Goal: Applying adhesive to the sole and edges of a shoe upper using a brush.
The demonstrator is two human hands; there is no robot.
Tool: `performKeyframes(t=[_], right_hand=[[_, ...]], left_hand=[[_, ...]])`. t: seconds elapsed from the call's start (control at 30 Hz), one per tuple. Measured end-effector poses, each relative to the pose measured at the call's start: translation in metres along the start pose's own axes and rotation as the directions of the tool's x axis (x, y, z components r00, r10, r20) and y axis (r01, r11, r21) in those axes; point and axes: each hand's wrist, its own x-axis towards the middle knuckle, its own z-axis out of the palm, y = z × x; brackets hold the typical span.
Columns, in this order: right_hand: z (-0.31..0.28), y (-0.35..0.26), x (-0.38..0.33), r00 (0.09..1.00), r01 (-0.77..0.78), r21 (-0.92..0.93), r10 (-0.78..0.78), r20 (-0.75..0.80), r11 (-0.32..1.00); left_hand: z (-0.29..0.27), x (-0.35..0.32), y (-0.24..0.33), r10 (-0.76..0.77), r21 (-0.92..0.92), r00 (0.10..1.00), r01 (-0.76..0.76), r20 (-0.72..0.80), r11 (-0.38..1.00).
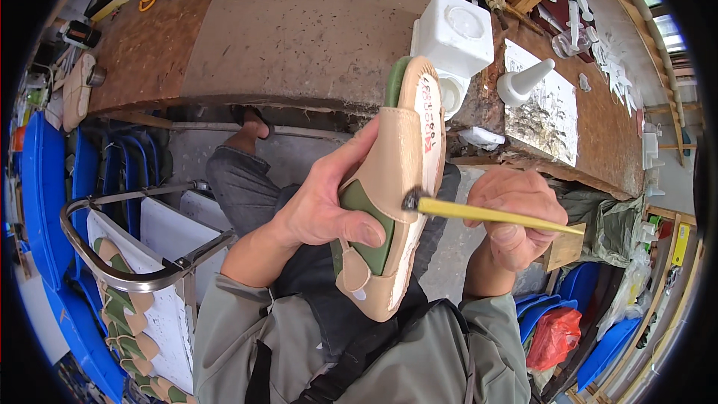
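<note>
**Hand check: L steadies sandal, R applies dark-tipped brush**

L hand [329, 198]: forearm bare below pushed-up grey-green sleeve, angled up from lower L toward ctr. Thumb laid across green panel of sandal [404, 146]; remaining fingers mostly hidden behind it. Grip: wrapped firmly round the piece, no gap seen at thumb.

Sandal pos.: tan/green, held in air above lap, in front of workbench [299, 37] edge. Long axis near upright in view, slight tilt; one end toward bench, other toward torso. Pale printed face turned R.

R hand [516, 213]: forearm rises from sleeve at lower R, wrist turned inward, fingers curled. Grip: pinched on yellow-handled brush [479, 212], thumb on near side; handle end projects past hand to R. Dark bristles meet tan upper approx. midway along its length, by printed face.

Surroundings: white plastic container [456, 30] on bench beyond sandal; white nozzle-topped bottle [523, 84] on stained paper sheet [561, 127] to R. Row of tan/green shoe pcs [123, 322] on rack, lower L.
</note>
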Motion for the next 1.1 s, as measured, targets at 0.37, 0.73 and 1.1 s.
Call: performKeyframes(t=[0.37,0.73,1.1], right_hand=[[0.008,-0.005,-0.010,0.995,0.085,-0.115,-0.091,-0.046,0.990],[0.002,-0.004,-0.026,0.989,0.134,-0.134,-0.140,-0.039,0.982],[0.001,-0.008,-0.041,0.993,0.095,-0.142,-0.104,-0.052,0.985]], left_hand=[[0.021,0.003,0.007,0.016,-0.056,0.999,-0.018,-0.031,0.998],[0.028,0.003,0.011,0.049,-0.052,0.997,-0.052,-0.065,0.997],[0.030,0.006,0.016,0.063,-0.029,0.995,-0.066,-0.080,0.997]])
